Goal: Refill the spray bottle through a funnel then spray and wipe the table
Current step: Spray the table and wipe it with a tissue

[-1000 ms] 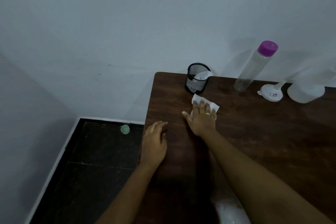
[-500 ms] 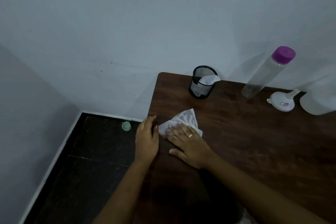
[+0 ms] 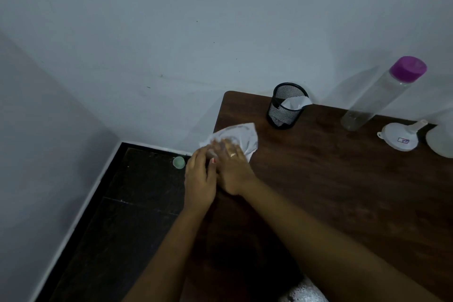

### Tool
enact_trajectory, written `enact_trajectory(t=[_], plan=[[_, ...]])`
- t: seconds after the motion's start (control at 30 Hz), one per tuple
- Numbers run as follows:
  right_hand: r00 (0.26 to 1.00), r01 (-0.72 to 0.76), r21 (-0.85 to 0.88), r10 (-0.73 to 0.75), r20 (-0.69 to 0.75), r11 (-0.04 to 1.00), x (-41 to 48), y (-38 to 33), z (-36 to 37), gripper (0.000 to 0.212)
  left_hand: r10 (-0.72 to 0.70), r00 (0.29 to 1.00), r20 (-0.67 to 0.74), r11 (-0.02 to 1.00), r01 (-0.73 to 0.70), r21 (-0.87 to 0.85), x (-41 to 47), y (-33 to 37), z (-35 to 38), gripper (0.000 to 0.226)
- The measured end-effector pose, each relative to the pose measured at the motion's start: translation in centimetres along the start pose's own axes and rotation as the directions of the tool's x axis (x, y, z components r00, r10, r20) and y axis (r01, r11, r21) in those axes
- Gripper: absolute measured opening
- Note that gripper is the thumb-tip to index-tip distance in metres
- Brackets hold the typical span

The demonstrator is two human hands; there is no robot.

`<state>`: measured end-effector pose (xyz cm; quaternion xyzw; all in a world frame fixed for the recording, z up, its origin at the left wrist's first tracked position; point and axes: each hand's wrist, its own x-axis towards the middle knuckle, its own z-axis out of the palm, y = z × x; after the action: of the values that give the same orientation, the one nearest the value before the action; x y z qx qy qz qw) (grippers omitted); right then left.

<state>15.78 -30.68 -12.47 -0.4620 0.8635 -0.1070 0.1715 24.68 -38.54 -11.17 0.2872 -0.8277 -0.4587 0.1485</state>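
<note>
My right hand (image 3: 232, 167) lies flat on a white tissue (image 3: 247, 135) and presses it onto the dark wooden table (image 3: 331, 191) at its left edge; the fingers are blurred. My left hand (image 3: 199, 176) rests with relaxed fingers over the table's left edge, touching the right hand, and holds nothing. At the back right stand a clear bottle with a purple cap (image 3: 377, 95), a white funnel (image 3: 399, 137) lying on its rim, and a pale translucent container (image 3: 441, 140) cut off by the frame edge.
A black mesh cup (image 3: 285, 108) with a tissue in it stands near the back left corner of the table. The wall runs right behind the table. Left of the table lies dark floor with a small green cup (image 3: 179, 162).
My right hand has slid the tissue from the table's middle back to its left edge, spreading it out. My left hand has stayed at that edge, now touching the right hand.
</note>
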Motion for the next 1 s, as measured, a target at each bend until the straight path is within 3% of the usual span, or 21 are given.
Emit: enact_trajectory(t=[0.1, 0.23, 0.33, 0.47, 0.57, 0.7, 0.83, 0.93, 1.0], plan=[[0.987, 0.161, 0.008, -0.161, -0.008, 0.987, -4.6, -1.2, 1.6, 0.067, -0.057, 0.998, 0.011, 0.998, 0.057, -0.026, -0.5, 0.6, -0.3, 0.039], [0.983, 0.179, -0.084, -0.174, 0.054, 0.98, -10.1, 1.0, 1.8, 0.068, -0.04, 0.998, 0.052, 0.999, 0.04, 0.0, -1.4, 0.6, 0.0, 0.04], [1.0, -0.004, -0.088, 0.003, -0.012, 0.996, -11.6, 5.6, 0.6, 0.073, -0.025, 0.995, 0.095, 0.999, 0.022, 0.037, -2.2, 0.4, 0.2, 0.041], [0.95, -0.305, -0.057, 0.299, -0.087, 0.951, -9.4, 9.2, -0.9, 0.097, -0.007, 0.991, 0.13, 0.997, -0.004, 0.081, -2.9, 0.2, 0.3, 0.042], [0.92, -0.39, 0.002, 0.39, -0.029, 0.921, -6.7, 6.4, -1.0, 0.076, 0.004, 0.991, 0.133, 0.996, -0.016, 0.091, -3.1, 0.3, 0.2, 0.043], [0.993, -0.115, 0.015, 0.115, -0.022, 0.993, -7.6, 0.3, 1.4, 0.073, 0.045, 0.986, 0.159, 0.996, -0.056, 0.066, -3.2, 0.5, 0.0, 0.041], [0.989, 0.147, -0.09, -0.145, 0.027, 0.985, -12.1, -1.0, 3.3, 0.07, 0.014, 0.982, 0.191, 0.999, -0.023, 0.047, -3.3, 1.4, 0.6, 0.041], [0.98, 0.187, -0.133, -0.175, 0.092, 0.973, -15.8, 1.4, 2.7, 0.068, 0.012, 0.973, 0.231, 0.997, -0.031, 0.076, -3.6, 2.1, 1.2, 0.042], [0.991, 0.103, -0.104, -0.093, 0.091, 0.989, -17.2, 4.3, 1.6, 0.069, 0.041, 0.968, 0.246, 0.993, -0.068, 0.099, -3.8, 2.2, 1.4, 0.043]])
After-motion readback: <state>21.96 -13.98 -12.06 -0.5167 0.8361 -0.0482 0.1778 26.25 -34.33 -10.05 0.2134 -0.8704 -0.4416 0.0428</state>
